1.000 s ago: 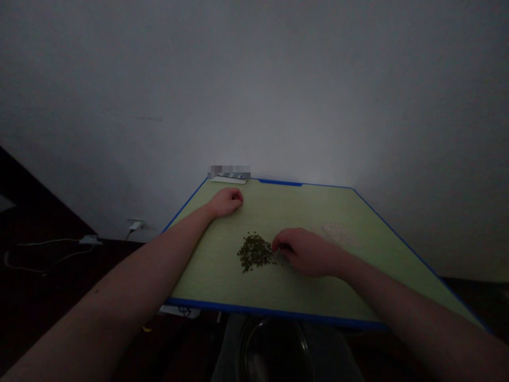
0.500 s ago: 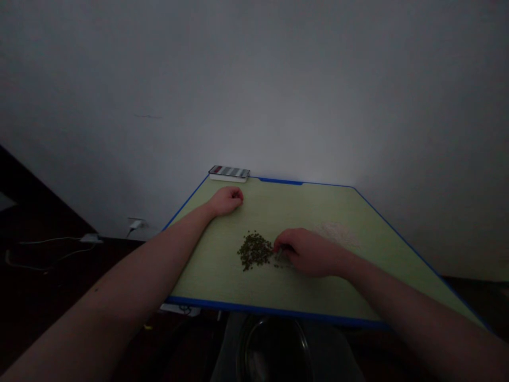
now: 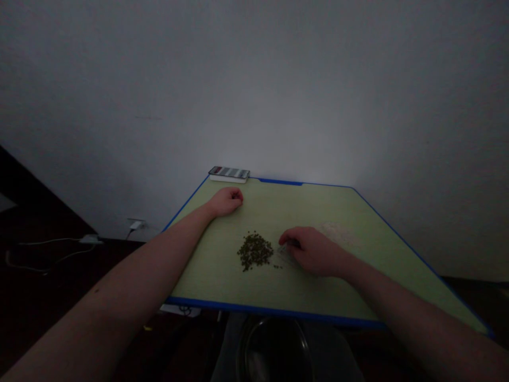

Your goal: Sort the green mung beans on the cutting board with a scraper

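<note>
Right hand (image 3: 287, 245) low over pale grains (image 3: 283, 257) on the counter (image 3: 270, 291), fingers curled narrow; whether it pinches any grains, cannot tell; green bean pile (image 3: 255, 251) just left of those grains, near middle of counter; second pale pile (image 3: 337, 233) right, beyond the right hand; left hand (image 3: 230, 201) rests farther off, left side, loosely curled, contents cannot tell; flat box (image 3: 229, 174) at far left corner.

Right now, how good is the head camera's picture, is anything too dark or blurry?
Head view: dim overall; the floor beside the green blue-edged table sinks nearly to black; the small dark-green grains look soft; the pale scattered grains barely stand out.
</note>
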`<state>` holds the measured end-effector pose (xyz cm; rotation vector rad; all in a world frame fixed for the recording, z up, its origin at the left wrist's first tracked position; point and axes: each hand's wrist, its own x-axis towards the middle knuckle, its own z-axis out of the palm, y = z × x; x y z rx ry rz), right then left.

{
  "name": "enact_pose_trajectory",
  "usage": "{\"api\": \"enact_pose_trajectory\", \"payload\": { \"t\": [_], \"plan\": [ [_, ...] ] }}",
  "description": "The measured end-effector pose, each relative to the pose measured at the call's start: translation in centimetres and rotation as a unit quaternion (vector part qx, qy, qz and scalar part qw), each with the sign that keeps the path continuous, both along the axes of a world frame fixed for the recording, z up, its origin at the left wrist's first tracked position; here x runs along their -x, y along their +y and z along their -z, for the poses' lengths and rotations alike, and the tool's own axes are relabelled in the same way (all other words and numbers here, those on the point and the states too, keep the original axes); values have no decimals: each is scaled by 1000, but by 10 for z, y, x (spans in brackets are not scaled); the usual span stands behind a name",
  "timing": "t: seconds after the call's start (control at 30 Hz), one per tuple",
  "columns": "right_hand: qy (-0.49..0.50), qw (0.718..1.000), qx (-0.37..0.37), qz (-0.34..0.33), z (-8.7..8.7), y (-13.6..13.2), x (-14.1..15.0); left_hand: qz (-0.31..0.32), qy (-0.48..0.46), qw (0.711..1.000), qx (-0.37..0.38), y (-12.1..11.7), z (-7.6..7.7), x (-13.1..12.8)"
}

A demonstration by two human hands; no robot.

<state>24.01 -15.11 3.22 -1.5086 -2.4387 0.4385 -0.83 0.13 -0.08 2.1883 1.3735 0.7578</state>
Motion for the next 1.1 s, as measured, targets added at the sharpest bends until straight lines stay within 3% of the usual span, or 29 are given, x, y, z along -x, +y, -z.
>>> {"api": "enact_pose_trajectory", "payload": {
  "t": [0.2, 0.6, 1.1],
  "plan": [
    [17, 998, -4, 57, -7, 12, -21, 3, 9, 1000, -9, 0, 1, 1],
    [1, 1000, 0, 17, 4, 5, -6, 1, 10, 1000, -9, 2, 1, 0],
    [-5, 999, 6, 38, 4, 3, -10, 1, 11, 1000, -12, 0, 0, 0]
  ]
}}
